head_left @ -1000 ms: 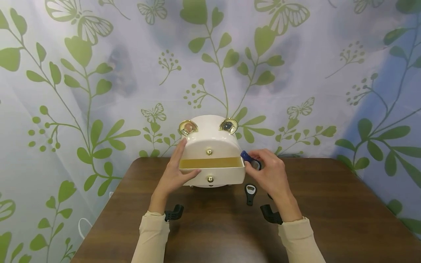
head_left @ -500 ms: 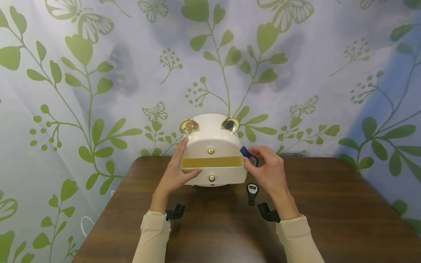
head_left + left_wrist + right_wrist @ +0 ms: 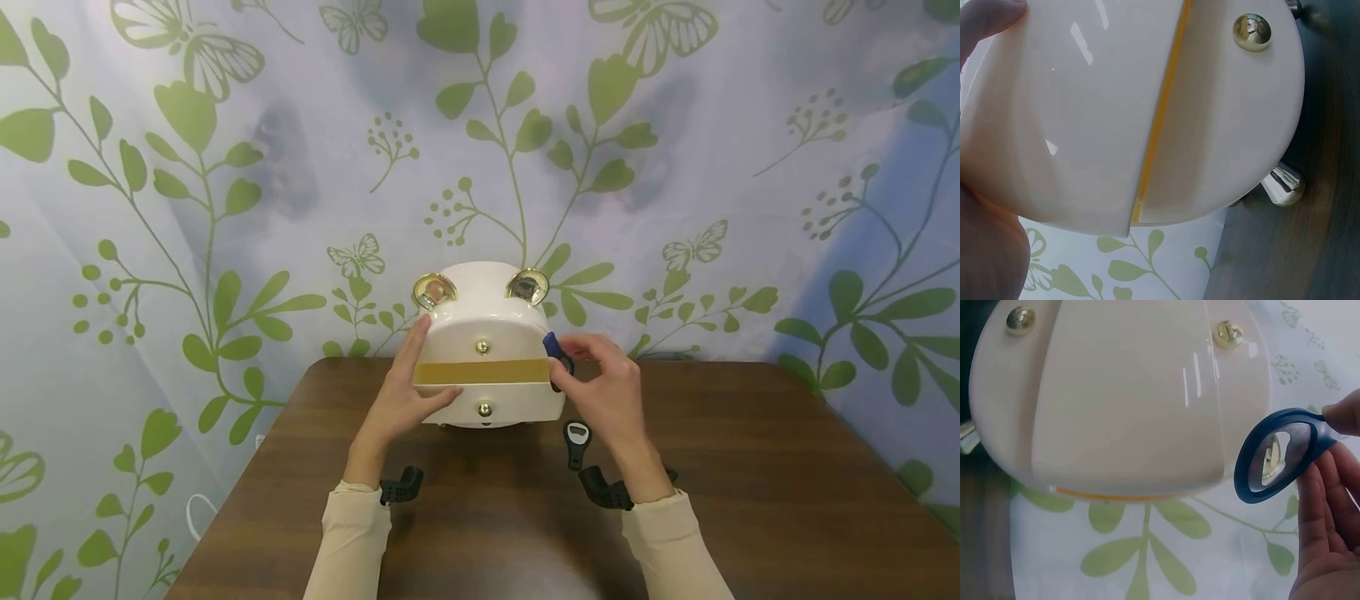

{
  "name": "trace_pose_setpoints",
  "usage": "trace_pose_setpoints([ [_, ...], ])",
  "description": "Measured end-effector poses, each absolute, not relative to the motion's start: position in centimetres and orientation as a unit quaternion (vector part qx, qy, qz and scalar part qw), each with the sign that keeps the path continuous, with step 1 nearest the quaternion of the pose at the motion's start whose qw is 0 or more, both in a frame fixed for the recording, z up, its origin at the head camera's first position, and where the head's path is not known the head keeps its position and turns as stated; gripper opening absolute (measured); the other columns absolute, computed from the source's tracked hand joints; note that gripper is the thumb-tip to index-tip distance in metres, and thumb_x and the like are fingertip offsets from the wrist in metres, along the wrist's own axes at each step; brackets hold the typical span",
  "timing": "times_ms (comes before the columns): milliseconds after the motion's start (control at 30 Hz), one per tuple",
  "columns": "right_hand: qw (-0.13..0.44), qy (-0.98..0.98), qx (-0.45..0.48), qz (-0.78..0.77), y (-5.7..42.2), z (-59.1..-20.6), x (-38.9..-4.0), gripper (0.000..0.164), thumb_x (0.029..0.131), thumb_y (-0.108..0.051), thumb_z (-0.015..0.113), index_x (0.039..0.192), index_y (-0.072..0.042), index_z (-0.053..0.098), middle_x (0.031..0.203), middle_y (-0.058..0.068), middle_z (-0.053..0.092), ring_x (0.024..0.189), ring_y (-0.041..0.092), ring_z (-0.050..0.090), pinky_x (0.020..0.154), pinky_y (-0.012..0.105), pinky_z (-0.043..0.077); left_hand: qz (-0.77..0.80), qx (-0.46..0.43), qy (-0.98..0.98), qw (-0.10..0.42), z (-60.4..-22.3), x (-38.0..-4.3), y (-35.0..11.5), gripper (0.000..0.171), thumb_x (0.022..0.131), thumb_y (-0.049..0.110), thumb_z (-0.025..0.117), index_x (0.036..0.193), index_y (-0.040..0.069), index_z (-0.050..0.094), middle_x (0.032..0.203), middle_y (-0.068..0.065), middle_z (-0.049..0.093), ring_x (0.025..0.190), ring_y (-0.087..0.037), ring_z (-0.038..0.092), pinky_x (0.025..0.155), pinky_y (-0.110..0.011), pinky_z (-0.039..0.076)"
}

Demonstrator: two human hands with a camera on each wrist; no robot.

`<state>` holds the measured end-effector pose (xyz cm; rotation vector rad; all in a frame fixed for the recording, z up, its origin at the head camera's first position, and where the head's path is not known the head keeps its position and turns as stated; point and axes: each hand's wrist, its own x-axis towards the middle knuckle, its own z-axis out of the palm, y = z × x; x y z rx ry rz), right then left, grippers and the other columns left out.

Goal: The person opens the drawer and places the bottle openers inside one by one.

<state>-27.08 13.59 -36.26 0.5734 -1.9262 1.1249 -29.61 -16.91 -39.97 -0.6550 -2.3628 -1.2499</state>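
Note:
In the head view a white drawer cabinet (image 3: 483,321) with gold ears and round knobs stands upright, its middle drawer (image 3: 517,404) pulled out and gold inside. My left hand (image 3: 393,400) is spread at the left of it, thumb lying straight across the drawer front and fingers up along the side. At the drawer's right end, my right hand (image 3: 607,383) pinches a blue bottle opener (image 3: 1244,462) between thumb and fingers. The right wrist view has the opener beside the cabinet, with its metal oval toward the camera. The drawer's floor is hidden from the head view.
A black bottle opener (image 3: 577,442) lies on the brown wooden table (image 3: 480,533), right of the cabinet. Another dark object (image 3: 670,473) is partly hidden behind the right wrist. Behind the table hangs a leaf-and-butterfly curtain (image 3: 300,167).
My right hand has moved a little left with the blue bottle opener, closer to the drawer's right end, and the opener has tilted more upright. My left hand keeps its place on the cabinet.

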Motion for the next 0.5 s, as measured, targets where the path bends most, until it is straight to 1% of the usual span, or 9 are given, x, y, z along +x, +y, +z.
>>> trace_pose_setpoints([
  [233, 0.41, -0.747, 0.237, 0.467, 12.6, -36.4, -27.5, 0.024, 0.081, -0.004, 0.085, 0.103, -0.007, 0.077, 0.098, 0.005, 0.076, 0.088, 0.023, 0.07, 0.085, 0.015, 0.05, -0.445, -0.237, -0.841, 0.196, -40.1, -29.7, -17.0, 0.115, 0.082, 0.025, 0.089, 0.167, 0.034, 0.012, 0.173, 0.009, 0.011, 0.159, -0.02, 0.013, 0.125, -0.055, 0.022],
  [500, 0.409, -0.743, 0.24, 0.473, 12.0, -36.3, -27.6, 0.023, 0.082, -0.003, 0.084, 0.104, -0.008, 0.077, 0.1, 0.005, 0.076, 0.09, 0.023, 0.07, 0.085, 0.016, 0.051, -0.445, -0.24, -0.84, 0.199, -40.1, -29.8, -17.0, 0.114, 0.082, 0.024, 0.089, 0.167, 0.03, 0.014, 0.173, 0.009, 0.012, 0.159, -0.02, 0.015, 0.125, -0.055, 0.023],
])
